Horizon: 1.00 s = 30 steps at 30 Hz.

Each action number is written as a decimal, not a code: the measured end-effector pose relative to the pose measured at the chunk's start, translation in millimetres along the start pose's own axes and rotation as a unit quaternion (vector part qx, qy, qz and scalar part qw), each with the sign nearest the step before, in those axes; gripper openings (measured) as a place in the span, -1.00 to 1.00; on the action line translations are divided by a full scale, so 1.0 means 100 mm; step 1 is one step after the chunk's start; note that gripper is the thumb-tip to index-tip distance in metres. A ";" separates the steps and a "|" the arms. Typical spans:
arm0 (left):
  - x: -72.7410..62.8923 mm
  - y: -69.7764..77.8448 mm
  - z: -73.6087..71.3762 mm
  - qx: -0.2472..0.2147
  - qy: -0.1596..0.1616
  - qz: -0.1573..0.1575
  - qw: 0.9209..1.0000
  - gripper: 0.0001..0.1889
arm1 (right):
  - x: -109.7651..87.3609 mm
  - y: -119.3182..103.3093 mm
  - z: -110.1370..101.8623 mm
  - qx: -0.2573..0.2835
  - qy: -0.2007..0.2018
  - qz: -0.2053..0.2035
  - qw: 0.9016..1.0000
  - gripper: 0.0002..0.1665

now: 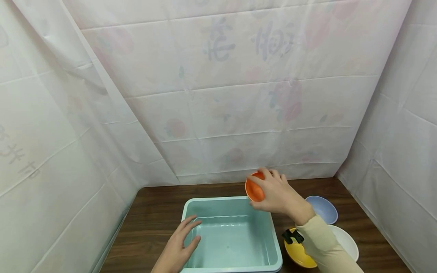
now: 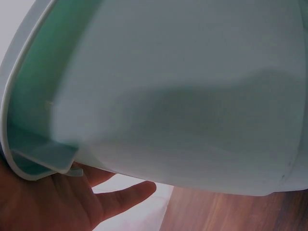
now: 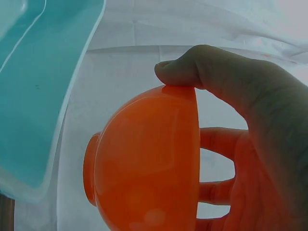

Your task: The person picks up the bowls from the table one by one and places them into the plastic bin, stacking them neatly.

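Observation:
My right hand (image 1: 280, 195) grips an orange bowl (image 3: 147, 163), which is tipped on its side above the back right corner of a pale teal basin (image 1: 218, 198). In the right wrist view the thumb presses on the bowl's outer edge while the other fingers reach across its open side. The basin stands on the wooden table, with nothing inside it. At the basin's left rim lies my left hand (image 1: 178, 242), fingers spread and fairly straight, fingertips over the inside. The left wrist view shows its palm right at the rim, beside the outer wall (image 2: 192, 62).
Right of the basin, a blue bowl (image 1: 322, 209), a white bowl (image 1: 346, 242) and a yellow bowl (image 1: 298, 254) stand on the dark wooden table (image 1: 136, 227). The right sleeve (image 1: 324, 239) and a small black piece (image 1: 292, 236) partly cover them. Pale cloth (image 1: 239, 113) hangs around the table.

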<state>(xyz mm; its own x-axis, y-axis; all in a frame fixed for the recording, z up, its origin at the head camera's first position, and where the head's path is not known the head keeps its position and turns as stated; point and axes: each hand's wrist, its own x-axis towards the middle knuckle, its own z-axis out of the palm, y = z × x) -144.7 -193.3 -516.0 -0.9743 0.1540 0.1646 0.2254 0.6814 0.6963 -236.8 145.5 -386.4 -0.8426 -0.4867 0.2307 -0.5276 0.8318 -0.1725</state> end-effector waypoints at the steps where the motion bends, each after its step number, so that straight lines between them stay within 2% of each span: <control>1: 0.00 0.00 0.00 0.000 0.000 -0.001 1.000 -0.60 | 0.01 -0.01 0.00 0.002 -0.001 0.001 1.000 -0.09; 12: 0.01 0.00 -0.01 0.003 -0.003 0.000 1.000 -0.60 | 0.09 -0.14 0.03 0.024 0.002 -0.001 1.000 -0.11; 21: 0.01 0.01 -0.01 -0.001 -0.009 -0.010 1.000 -0.60 | 0.15 -0.20 0.10 0.037 -0.008 -0.006 0.999 -0.11; 30: 0.01 0.03 -0.01 -0.003 -0.008 -0.006 1.000 -0.60 | 0.21 -0.24 0.21 0.070 -0.023 -0.020 0.997 -0.10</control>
<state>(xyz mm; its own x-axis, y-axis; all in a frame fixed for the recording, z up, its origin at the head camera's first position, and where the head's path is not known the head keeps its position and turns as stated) -145.4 -191.8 -513.3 -0.9766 0.1579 0.1458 0.2145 0.6784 0.7026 -243.6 109.7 -397.6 -0.8232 -0.5325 0.1970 -0.5677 0.7678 -0.2971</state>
